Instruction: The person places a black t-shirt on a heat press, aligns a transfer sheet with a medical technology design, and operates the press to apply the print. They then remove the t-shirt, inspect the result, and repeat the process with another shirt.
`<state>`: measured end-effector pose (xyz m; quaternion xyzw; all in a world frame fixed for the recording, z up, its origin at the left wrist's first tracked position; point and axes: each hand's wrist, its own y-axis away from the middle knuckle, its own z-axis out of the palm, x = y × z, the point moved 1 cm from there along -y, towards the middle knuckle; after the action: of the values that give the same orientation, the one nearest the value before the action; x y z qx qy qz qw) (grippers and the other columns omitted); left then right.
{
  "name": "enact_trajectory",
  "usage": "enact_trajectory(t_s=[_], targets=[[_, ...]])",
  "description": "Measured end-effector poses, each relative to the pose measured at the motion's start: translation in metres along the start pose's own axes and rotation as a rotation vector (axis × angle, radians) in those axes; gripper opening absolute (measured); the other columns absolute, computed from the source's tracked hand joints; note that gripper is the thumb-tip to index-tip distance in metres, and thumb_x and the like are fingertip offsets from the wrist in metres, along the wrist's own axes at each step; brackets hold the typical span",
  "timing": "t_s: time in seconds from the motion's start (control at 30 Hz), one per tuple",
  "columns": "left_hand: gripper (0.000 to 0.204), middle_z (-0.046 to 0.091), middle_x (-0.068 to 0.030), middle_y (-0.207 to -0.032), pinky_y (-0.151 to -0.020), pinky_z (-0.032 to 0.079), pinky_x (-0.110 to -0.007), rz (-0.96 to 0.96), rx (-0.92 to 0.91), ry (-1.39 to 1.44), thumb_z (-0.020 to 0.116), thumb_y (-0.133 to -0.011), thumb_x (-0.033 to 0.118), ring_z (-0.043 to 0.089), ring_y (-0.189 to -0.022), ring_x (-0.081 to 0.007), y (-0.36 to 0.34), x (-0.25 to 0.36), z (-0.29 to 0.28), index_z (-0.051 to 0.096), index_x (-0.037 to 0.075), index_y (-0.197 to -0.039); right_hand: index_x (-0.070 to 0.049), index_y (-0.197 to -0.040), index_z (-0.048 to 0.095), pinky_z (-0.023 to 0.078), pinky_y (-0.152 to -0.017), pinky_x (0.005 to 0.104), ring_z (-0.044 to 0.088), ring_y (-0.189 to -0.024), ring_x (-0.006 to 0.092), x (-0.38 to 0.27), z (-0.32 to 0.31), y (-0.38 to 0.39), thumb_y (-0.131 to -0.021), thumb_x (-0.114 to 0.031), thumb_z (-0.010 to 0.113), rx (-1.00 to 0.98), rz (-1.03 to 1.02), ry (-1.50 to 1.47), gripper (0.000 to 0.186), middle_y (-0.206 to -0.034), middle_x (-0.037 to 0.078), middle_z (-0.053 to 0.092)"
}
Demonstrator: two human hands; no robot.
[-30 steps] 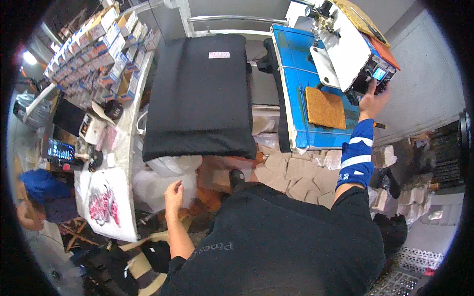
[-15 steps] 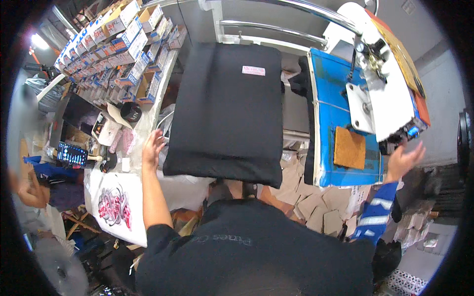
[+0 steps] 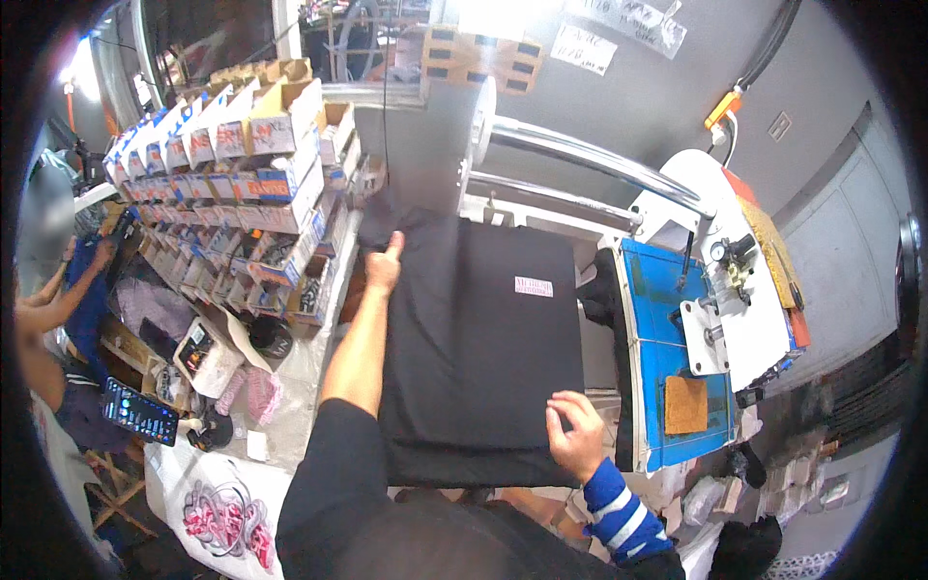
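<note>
Left hand (image 3: pixel 383 263) is resting flat, fingers together and thumb raised, on the far left edge of the black T-shirt (image 3: pixel 478 338), gripping nothing. Right hand (image 3: pixel 576 435) is lying on the near right corner of the same shirt, fingers curled loosely on the cloth; whether it is pinching the fabric cannot be told. Shirt is lying spread between the two hands, its small white neck label (image 3: pixel 534 286) just beyond the right hand. Blue press table (image 3: pixel 667 367) is sitting just right of the right hand; shelves of cardboard boxes (image 3: pixel 242 174) are standing left of the left hand.
</note>
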<state>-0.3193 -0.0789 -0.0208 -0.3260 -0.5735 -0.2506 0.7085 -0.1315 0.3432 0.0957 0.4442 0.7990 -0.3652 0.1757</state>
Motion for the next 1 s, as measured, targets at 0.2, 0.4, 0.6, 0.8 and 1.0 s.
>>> enact_trajectory(t_s=[0.2, 0.4, 0.6, 0.8, 1.0], targets=[[0.057, 0.058, -0.0019, -0.148, -0.123, 0.012, -0.069, 1.226, -1.122, -0.320, 0.075, -0.061, 0.006, 0.045, -0.145, -0.0342, 0.210, 0.216, 0.086, 0.076, 0.020, -0.116, -0.001, -0.107, 0.071, 0.062, -0.077, 0.0399, 0.074, -0.082, 0.0270, -0.001, -0.069, -0.167, -0.093, -0.023, 0.062, -0.234, 0.763, -1.320, 0.027, -0.090, 0.012, 0.075], [0.082, 0.043, -0.0201, -0.156, -0.126, 0.019, -0.048, 0.740, -0.680, -0.009, 0.086, -0.076, 0.026, 0.033, -0.151, -0.0363, 0.204, 0.262, 0.107, 0.052, 0.010, -0.149, 0.004, -0.109, 0.070, 0.054, -0.078, 0.0288, 0.066, -0.082, 0.0119, -0.141, -0.219, -0.118, -0.090, -0.013, 0.064, -0.453, 0.006, -0.483, 0.026, -0.090, 0.004, 0.070], [0.046, 0.054, -0.0160, -0.142, -0.126, 0.022, -0.046, 1.226, -0.978, -0.507, 0.085, -0.074, 0.015, 0.037, -0.147, -0.0339, 0.292, 0.230, 0.179, 0.067, 0.008, -0.116, 0.002, -0.112, 0.065, 0.049, -0.084, 0.0319, 0.061, -0.088, 0.0160, -0.179, -0.388, 0.063, -0.090, -0.019, 0.073, -0.193, -0.216, -0.003, 0.032, -0.096, 0.006, 0.066], [0.041, 0.068, -0.0135, -0.084, -0.071, 0.051, -0.036, 0.467, -1.154, -0.432, 0.093, -0.066, 0.016, 0.065, -0.077, -0.0222, 0.394, 0.273, 0.072, 0.067, 0.002, -0.094, 0.000, -0.112, 0.063, 0.046, -0.088, 0.0326, 0.058, -0.095, 0.0162, -0.045, -0.477, 0.191, -0.090, -0.017, 0.077, 0.205, 0.102, -0.187, 0.031, -0.103, 0.006, 0.063], [0.041, 0.055, -0.0065, -0.076, -0.069, 0.046, -0.035, 0.084, -0.868, -0.313, 0.086, -0.083, 0.030, 0.053, -0.076, -0.0141, 0.427, 0.261, -0.061, 0.059, 0.000, -0.088, 0.003, -0.090, 0.072, 0.051, -0.081, 0.0292, 0.064, -0.081, 0.0145, 0.038, -0.354, 0.212, -0.082, 0.003, 0.075, 0.131, 0.366, -0.353, 0.008, -0.085, 0.005, 0.072]])
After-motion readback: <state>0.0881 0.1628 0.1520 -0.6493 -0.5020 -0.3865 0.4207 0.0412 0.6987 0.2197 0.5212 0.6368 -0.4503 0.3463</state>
